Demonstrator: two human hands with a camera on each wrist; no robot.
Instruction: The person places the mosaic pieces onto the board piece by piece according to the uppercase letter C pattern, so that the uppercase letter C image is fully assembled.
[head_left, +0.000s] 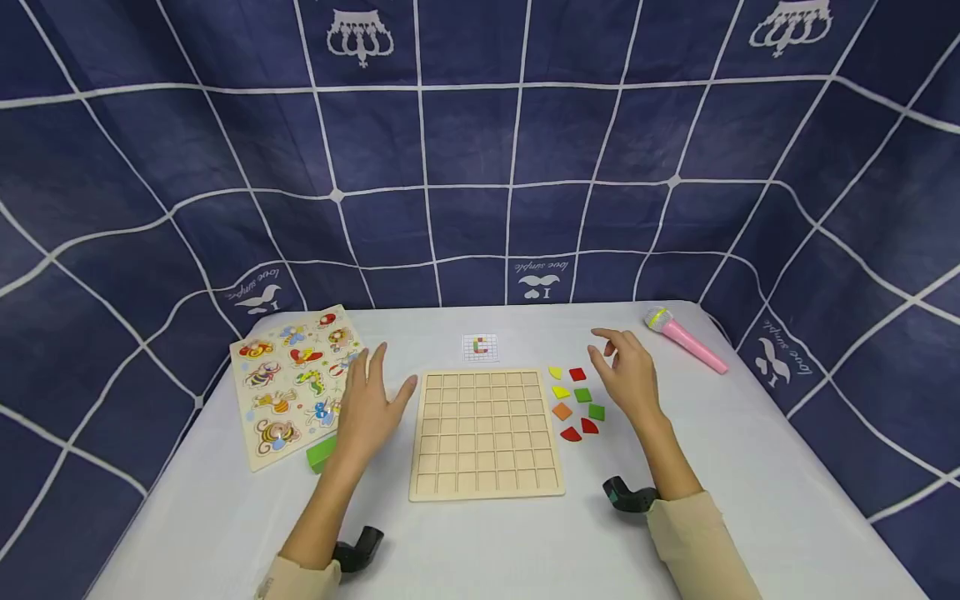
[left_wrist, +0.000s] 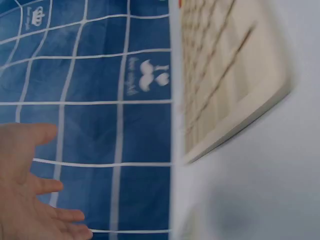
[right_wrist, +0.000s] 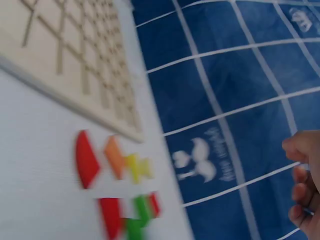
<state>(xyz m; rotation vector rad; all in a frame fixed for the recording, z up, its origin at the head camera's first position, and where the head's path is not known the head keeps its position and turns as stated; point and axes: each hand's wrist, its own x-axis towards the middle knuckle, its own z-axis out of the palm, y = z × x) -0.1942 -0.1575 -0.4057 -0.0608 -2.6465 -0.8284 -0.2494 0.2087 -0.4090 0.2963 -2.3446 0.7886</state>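
Note:
A wooden grid board (head_left: 487, 433) with square recesses lies between the two hands. The left hand (head_left: 371, 408) hovers left of the board, fingers extended and thumb spread, holding nothing. To the board's right lie several flat pieces: red quarter-round (head_left: 571, 434), orange square (head_left: 562, 411), yellow (head_left: 561, 392) and green squares (head_left: 582, 395). The right hand (head_left: 628, 375) is above the table just right of these pieces, fingers loosely bent, with nothing in it. Behind the board sits a small pattern card (head_left: 480, 348) printed with a coloured figure on a grid.
At the left is a wooden puzzle board (head_left: 288, 417) with insect and animal pictures. A green block (head_left: 321, 454) is partly hidden by the left forearm. A pink toy microphone (head_left: 693, 343) lies at the back right. Blue checked curtains (head_left: 480, 142) surround the white table (head_left: 487, 550).

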